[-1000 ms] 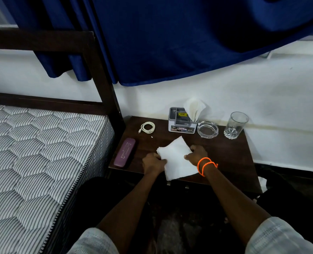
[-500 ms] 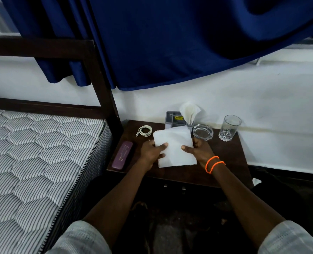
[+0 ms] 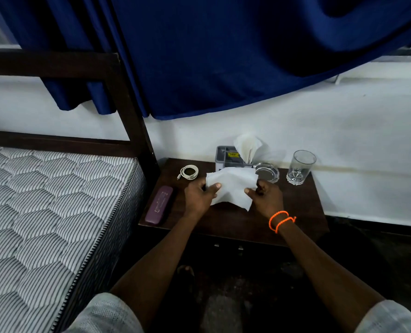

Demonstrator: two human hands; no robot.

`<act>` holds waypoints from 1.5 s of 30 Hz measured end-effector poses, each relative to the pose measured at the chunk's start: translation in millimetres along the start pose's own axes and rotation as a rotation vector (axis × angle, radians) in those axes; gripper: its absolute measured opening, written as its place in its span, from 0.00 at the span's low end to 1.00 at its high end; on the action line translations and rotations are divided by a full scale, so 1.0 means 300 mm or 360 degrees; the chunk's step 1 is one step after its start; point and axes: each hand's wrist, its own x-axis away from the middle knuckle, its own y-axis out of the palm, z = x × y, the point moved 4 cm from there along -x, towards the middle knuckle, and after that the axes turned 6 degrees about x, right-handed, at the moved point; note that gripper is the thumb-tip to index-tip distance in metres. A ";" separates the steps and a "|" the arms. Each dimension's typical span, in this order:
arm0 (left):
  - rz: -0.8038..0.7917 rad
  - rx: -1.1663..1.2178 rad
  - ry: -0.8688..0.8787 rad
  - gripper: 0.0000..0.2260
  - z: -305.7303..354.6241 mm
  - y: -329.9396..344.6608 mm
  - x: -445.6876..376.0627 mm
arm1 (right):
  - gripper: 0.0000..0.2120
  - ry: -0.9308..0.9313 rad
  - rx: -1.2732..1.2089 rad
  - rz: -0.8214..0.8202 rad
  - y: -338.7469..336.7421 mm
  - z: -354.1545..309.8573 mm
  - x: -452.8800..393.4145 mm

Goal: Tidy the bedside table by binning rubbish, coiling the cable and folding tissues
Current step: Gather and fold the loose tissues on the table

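White tissue (image 3: 231, 187) is pinched by the fingers of the left hand (image 3: 198, 197) and right hand (image 3: 267, 199) above the counter (image 3: 293, 212), now crumpled rather than flat; the organiser (image 3: 226, 156) label is unreadable.

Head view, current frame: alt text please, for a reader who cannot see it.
Both hands, left and right, pinch a white tissue above a dark bedside table. Behind it sit a coiled cable, ashtray and glass.
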 end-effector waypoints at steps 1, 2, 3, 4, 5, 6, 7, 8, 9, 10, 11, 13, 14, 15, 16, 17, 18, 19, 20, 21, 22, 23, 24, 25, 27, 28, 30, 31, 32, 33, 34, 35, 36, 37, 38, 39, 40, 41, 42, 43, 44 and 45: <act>0.0007 -0.0008 0.0004 0.09 0.000 0.004 0.000 | 0.06 0.0013 0.0007 0.0029 0.001 -0.002 0.002; 0.0013 -0.0017 0.0003 0.09 -0.003 0.008 0.000 | 0.04 0.0016 -0.0018 0.0045 0.002 0.001 0.002; 0.0015 -0.0031 0.0003 0.08 -0.004 0.011 -0.002 | 0.07 0.0018 -0.0033 0.0050 0.005 0.001 0.001; 0.0014 -0.0055 0.0004 0.08 -0.008 0.013 -0.004 | 0.11 0.0012 -0.0038 0.0049 0.011 0.003 -0.001; 0.0013 -0.0087 0.0009 0.08 -0.013 0.015 -0.005 | 0.11 0.0035 -0.0041 0.0016 0.019 0.010 -0.005; 0.0014 -0.0119 0.0018 0.09 -0.016 0.016 -0.005 | 0.07 0.0057 -0.0050 -0.0019 0.026 0.015 -0.005; 0.0015 -0.0146 0.0026 0.11 -0.017 0.017 -0.004 | 0.08 0.0091 -0.0058 -0.0038 0.033 0.020 -0.006; 0.0015 -0.0160 0.0031 0.12 -0.019 0.019 -0.003 | 0.13 0.0122 -0.0051 -0.0056 0.039 0.025 -0.007; 0.0013 -0.0171 0.0031 0.13 -0.020 0.021 -0.003 | 0.15 0.0155 -0.0043 -0.0071 0.045 0.029 -0.008; 0.0010 -0.0183 0.0032 0.14 -0.021 0.021 -0.003 | 0.16 0.0175 -0.0030 -0.0089 0.051 0.032 -0.009; 0.0010 -0.0200 0.0033 0.15 -0.023 0.022 -0.002 | 0.17 0.0178 -0.0020 -0.0110 0.059 0.035 -0.009; 0.0027 -0.0241 0.0026 0.13 -0.030 0.025 -0.003 | 0.16 0.0155 0.0050 -0.0117 0.070 0.043 -0.010; 0.0037 -0.0240 0.0009 0.11 -0.032 0.027 -0.001 | 0.15 0.0141 0.0080 -0.0107 0.071 0.042 -0.011; 0.0046 -0.0207 -0.0015 0.10 -0.031 0.029 0.001 | 0.15 0.0133 0.0077 -0.0087 0.070 0.041 -0.012; 0.0051 -0.0158 -0.0033 0.08 -0.026 0.030 0.003 | 0.14 0.0131 0.0058 -0.0062 0.067 0.036 -0.012; 0.0059 -0.0123 -0.0033 0.08 -0.019 0.031 0.005 | 0.14 0.0119 0.0036 -0.0026 0.061 0.029 -0.011; 0.0068 -0.0108 -0.0009 0.07 -0.011 0.031 0.006 | 0.14 0.0097 0.0024 0.0019 0.055 0.020 -0.010; 0.0074 -0.0112 0.0027 0.07 -0.002 0.031 0.007 | 0.13 0.0068 0.0020 0.0071 0.049 0.013 -0.009; 0.0075 -0.0126 0.0070 0.07 0.006 0.031 0.010 | 0.13 0.0040 0.0026 0.0118 0.044 0.006 -0.008; 0.0074 -0.0156 0.0110 0.08 0.013 0.030 0.012 | 0.13 0.0022 0.0027 0.0135 0.044 0.003 -0.008; 0.0068 -0.0194 0.0141 0.09 0.015 0.029 0.013 | 0.15 0.0037 0.0015 0.0101 0.048 0.002 -0.007; 0.0058 -0.0231 0.0151 0.10 0.013 0.027 0.015 | 0.16 0.0084 -0.0014 0.0024 0.057 0.011 -0.004; 0.0046 -0.0257 0.0138 0.12 0.007 0.024 0.017 | 0.18 0.0150 -0.0045 -0.0073 0.067 0.022 0.000; 0.0030 -0.0273 0.0114 0.14 -0.001 0.022 0.019 | 0.20 0.0208 -0.0066 -0.0147 0.076 0.034 0.005; -0.0007 -0.0288 0.0079 0.18 -0.014 0.020 0.022 | 0.22 0.0253 -0.0059 -0.0177 0.086 0.055 0.010; -0.0024 -0.0312 0.0077 0.20 -0.017 0.020 0.023 | 0.22 0.0258 -0.0046 -0.0159 0.088 0.059 0.011; -0.0034 -0.0403 0.0091 0.23 -0.021 0.017 0.025 | 0.22 0.0271 -0.0009 -0.0128 0.089 0.063 0.012; -0.0044 -0.0436 0.0111 0.23 -0.020 0.018 0.026 | 0.20 0.0273 0.0003 -0.0106 0.089 0.065 0.011; -0.0053 -0.0448 0.0136 0.23 -0.019 0.018 0.027 | 0.17 0.0266 0.0015 -0.0079 0.087 0.064 0.014; -0.0056 -0.0443 0.0167 0.22 -0.017 0.017 0.028 | 0.14 0.0248 0.0010 -0.0051 0.086 0.062 0.018; -0.0054 -0.0438 0.0208 0.22 -0.015 0.015 0.027 | 0.14 0.0228 0.0003 -0.0027 0.082 0.055 0.024; -0.0047 -0.0444 0.0252 0.21 -0.011 0.014 0.026 | 0.17 0.0197 -0.0015 -0.0002 0.080 0.049 0.026; -0.0040 -0.0458 0.0290 0.21 -0.007 0.014 0.025 | 0.18 0.0170 -0.0018 0.0022 0.076 0.042 0.027; -0.0036 -0.0472 0.0302 0.21 -0.005 0.015 0.023 | 0.19 0.0154 -0.0015 0.0042 0.076 0.040 0.026; -0.0039 -0.0457 0.0285 0.21 -0.006 0.017 0.021 | 0.19 0.0164 -0.0001 0.0038 0.076 0.040 0.024; -0.0047 -0.0421 0.0238 0.21 -0.009 0.018 0.019 | 0.18 0.0199 0.0006 0.0011 0.079 0.047 0.020; -0.0059 -0.0362 0.0170 0.21 -0.016 0.021 0.018 | 0.16 0.0257 0.0005 -0.0026 0.081 0.057 0.019; -0.0071 -0.0326 0.0088 0.20 -0.023 0.024 0.020 | 0.13 0.0312 -0.0007 -0.0055 0.084 0.069 0.019; -0.0073 -0.0304 0.0022 0.20 -0.032 0.028 0.021 | 0.10 0.0347 -0.0026 -0.0070 0.085 0.079 0.020; -0.0068 -0.0293 -0.0022 0.20 -0.039 0.032 0.021 | 0.09 0.0352 -0.0049 -0.0065 0.084 0.081 0.021; -0.0059 -0.0262 -0.0049 0.18 -0.045 0.034 0.021 | 0.09 0.0339 -0.0057 -0.0050 0.081 0.077 0.022; -0.0049 -0.0225 -0.0064 0.15 -0.046 0.037 0.023 | 0.09 0.0320 -0.0052 -0.0034 0.077 0.070 0.023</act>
